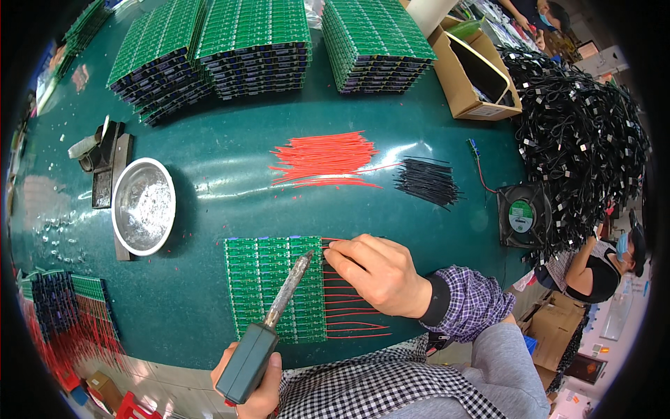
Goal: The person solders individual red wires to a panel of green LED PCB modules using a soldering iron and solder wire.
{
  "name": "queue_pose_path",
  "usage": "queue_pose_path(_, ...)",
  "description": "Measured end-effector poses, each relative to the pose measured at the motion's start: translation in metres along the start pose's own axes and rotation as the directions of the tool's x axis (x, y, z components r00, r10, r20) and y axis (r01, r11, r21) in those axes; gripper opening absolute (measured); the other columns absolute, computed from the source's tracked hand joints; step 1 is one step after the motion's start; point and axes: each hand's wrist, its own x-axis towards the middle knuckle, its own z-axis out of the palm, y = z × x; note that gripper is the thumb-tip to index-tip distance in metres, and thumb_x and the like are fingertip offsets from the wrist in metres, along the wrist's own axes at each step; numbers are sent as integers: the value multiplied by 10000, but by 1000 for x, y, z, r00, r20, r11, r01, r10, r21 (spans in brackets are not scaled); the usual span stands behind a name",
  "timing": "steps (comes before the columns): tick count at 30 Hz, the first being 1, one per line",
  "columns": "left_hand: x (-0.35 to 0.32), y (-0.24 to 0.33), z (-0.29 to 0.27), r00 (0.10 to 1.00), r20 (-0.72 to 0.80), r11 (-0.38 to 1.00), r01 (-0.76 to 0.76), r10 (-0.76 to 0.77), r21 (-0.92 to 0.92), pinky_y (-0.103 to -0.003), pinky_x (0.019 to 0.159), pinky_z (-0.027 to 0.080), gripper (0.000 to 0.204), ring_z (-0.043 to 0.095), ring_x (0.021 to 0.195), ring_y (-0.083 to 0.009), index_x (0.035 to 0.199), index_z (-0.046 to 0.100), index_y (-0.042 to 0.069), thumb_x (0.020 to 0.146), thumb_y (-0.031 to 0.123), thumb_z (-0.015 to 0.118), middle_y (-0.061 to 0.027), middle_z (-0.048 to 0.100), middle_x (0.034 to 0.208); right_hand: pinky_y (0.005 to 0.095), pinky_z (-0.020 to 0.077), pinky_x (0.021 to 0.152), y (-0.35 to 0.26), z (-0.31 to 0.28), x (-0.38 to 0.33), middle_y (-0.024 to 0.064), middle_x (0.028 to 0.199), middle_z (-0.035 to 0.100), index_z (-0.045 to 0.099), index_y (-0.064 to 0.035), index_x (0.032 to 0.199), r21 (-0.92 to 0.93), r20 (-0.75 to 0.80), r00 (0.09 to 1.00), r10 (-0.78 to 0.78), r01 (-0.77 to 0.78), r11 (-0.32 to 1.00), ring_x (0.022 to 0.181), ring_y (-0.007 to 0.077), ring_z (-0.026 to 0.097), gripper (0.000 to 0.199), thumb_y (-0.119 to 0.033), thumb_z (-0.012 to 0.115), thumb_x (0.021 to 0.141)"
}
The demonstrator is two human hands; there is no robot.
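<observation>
Using our right grip (377,272), we pinch a likely bendable wire (326,245) end, left grip (266,392) holding a seven-o'clock soldering iron (260,346).

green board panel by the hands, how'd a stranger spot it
On the green table, near the front, find the soldering iron. Under its tip lies the green board panel: single, red wires on its right, unlike the tall board stacks behind.

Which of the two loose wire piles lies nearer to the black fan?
The black wire pile: it lies on the fan's side, while the red wire pile is farther left.
</observation>
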Motion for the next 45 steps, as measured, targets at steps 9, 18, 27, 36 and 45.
queue_pose_path(9,2,7,4,992,-15,992,-121,122,32,-313,822,521,429,658,895,-187,1133,679,-32,737,-12,842,-103,703,1039,291,528,628,-2,-8,-2,99,961,651,676,34,989,-24,33,999,16,-16,1000,778,194,632,266,-48,673,736)
queue_pose_path(18,3,3,-1,996,-32,996,-88,88,-6,-298,744,513,363,624,820,-166,1089,681,-27,762,-6,836,-78,685,980,329,501,617,-2,-56,-30,69,916,651,700,-13,996,-194,51,974,223,-209,959,769,212,640,317,-19,682,679)
queue_pose_path(27,2,-4,-2,998,-16,997,-66,65,-31,-298,738,506,354,622,827,-165,1086,681,-23,766,-13,831,-71,682,975,326,537,592,-5,-28,-4,112,913,686,703,22,998,92,-72,996,49,-43,995,729,248,662,325,17,705,673)
queue_pose_path(36,2,4,-5,995,46,996,-91,91,-8,-303,764,513,373,638,844,-164,1090,683,-26,748,-21,831,-84,694,980,304,535,609,-1,5,-8,95,928,641,659,20,1003,77,-31,1000,-2,4,997,759,208,616,294,-34,696,717)
queue_pose_path(45,4,11,0,993,67,995,-103,102,16,-304,737,518,372,647,819,-169,1071,696,-21,731,3,844,-84,701,970,312,517,552,-5,5,-7,115,915,662,699,27,976,75,-64,997,33,-28,997,699,225,617,299,4,679,678)
